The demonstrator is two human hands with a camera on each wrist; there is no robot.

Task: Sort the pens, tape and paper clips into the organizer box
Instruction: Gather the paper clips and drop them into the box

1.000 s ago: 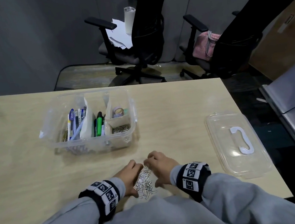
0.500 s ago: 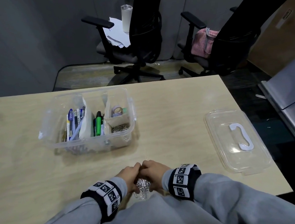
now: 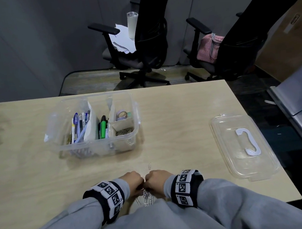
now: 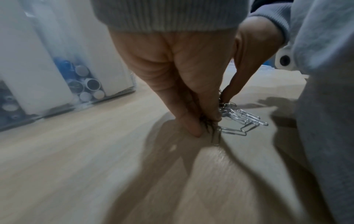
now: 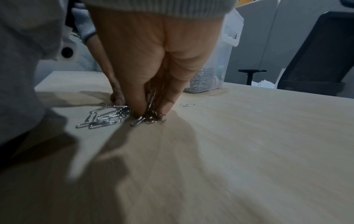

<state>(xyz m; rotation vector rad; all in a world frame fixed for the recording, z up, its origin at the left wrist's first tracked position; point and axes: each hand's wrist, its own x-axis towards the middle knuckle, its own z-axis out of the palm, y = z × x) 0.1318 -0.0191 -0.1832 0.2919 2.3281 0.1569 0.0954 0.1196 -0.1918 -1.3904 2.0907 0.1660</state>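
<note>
left hand: thumb and fingers pinching a bunch from the paper clips at the worktop's near edge | right hand: pinching clips likewise, touching the left | single paper clip: just beyond the hands | organizer box: farther back, holding pens, tape, clips | lid: well right

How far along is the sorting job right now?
Pens, tape and some clips already sit in the organizer box. Both hands, left and right, pinch paper clips off the table. One stray clip lies apart.
</note>
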